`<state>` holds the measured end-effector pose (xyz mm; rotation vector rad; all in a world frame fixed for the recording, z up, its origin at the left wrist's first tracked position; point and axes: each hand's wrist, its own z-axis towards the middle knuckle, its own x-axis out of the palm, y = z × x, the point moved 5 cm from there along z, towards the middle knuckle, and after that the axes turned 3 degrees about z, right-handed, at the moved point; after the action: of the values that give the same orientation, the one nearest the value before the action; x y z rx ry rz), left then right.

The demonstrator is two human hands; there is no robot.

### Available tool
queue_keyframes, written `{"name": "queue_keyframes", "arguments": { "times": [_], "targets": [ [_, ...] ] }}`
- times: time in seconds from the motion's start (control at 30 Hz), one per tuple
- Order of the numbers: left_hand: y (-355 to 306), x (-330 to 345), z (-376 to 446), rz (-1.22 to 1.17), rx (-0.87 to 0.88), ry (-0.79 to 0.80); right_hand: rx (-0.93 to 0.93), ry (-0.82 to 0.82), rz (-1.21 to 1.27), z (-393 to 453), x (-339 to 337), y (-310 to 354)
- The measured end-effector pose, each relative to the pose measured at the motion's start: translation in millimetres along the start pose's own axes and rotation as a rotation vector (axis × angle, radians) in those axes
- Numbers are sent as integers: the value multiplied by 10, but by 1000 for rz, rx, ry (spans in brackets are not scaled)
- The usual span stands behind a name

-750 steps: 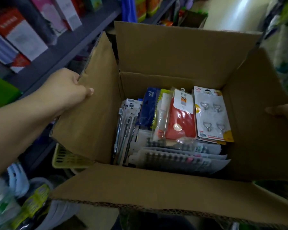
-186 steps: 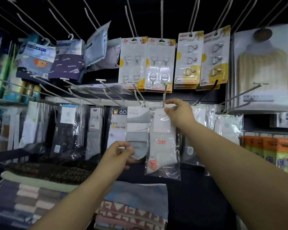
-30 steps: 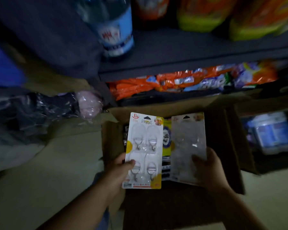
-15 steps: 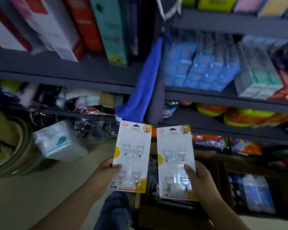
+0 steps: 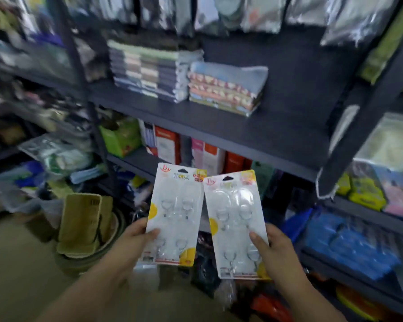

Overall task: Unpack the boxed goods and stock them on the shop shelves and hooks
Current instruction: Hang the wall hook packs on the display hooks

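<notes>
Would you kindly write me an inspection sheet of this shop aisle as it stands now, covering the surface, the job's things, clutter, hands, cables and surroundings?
Surface: dark shelf, bare on its right part; pale floor below.
Job's things: two blister cards of adhesive hooks, left card and right card, held upright side by side, top corners overlapping.
Clutter: woven baskets stacked on the floor; bagged goods heaped at lower left, blurred.
Hands: left hand grips the left card's lower edge; right hand grips the right card's lower edge.
Cables: nothing seen.
Surroundings: folded towels on the shelf, boxed goods beneath, hanging bagged items above, blue packs at right.
</notes>
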<state>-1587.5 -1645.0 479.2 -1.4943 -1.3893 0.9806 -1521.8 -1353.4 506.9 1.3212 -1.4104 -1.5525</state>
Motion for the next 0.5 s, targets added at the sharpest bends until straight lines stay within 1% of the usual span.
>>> {"name": "queue_keyframes", "arguments": {
  "times": [0.2, 0.33, 0.5],
  "targets": [
    [-1346, -369, 221, -98, 317, -78, -225, -3, 129, 516, 315, 1393],
    [-2126, -584, 427, -116, 447, -43, -344, -24, 163, 832, 440, 2119],
    [-3077, -778, 839, -104, 591, -1, -507, -84, 105, 1276, 536, 2991]
  ]
}}
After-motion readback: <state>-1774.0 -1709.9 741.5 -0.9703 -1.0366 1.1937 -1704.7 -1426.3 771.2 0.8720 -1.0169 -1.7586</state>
